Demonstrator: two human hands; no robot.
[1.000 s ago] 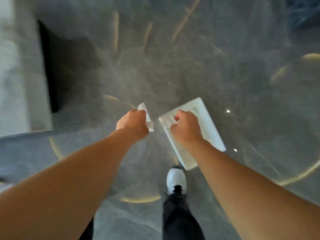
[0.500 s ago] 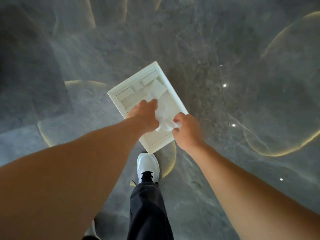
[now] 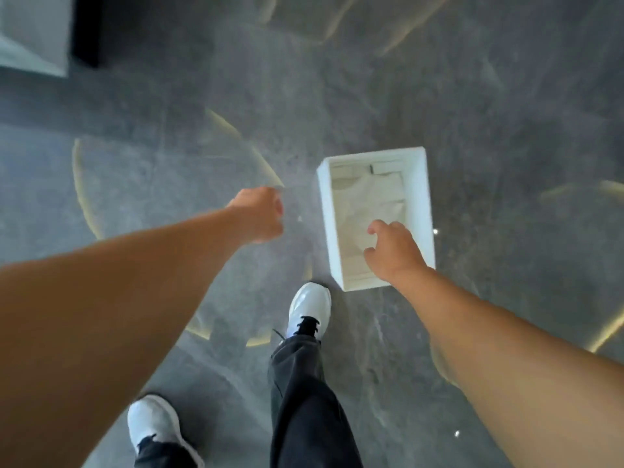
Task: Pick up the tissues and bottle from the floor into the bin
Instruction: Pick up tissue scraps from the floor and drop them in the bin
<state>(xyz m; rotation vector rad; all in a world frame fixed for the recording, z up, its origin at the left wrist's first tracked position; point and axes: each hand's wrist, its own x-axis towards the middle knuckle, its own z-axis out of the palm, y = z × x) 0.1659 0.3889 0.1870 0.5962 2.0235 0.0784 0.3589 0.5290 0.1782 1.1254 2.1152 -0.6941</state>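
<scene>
A white rectangular bin (image 3: 325,211) stands on the grey floor just ahead of my right foot. White tissues (image 3: 363,201) lie inside it. My right hand (image 3: 393,249) hovers over the bin's near end, fingers spread and nothing in them. My left hand (image 3: 260,216) is off to the left of the bin, over bare floor, its fingers curled into a loose fist with nothing visible in it. No bottle shows in this view.
Glossy grey marbled floor (image 3: 506,113) with curved light reflections surrounds the bin. A pale block with a dark gap (image 3: 84,28) sits at the top left. My white shoes (image 3: 309,309) and dark trousers fill the lower middle.
Both hands held a tissue over the bin half a second ago. Now the tissue lies in the bin, the right hand has spread its fingers, and the left hand has swung away to the left.
</scene>
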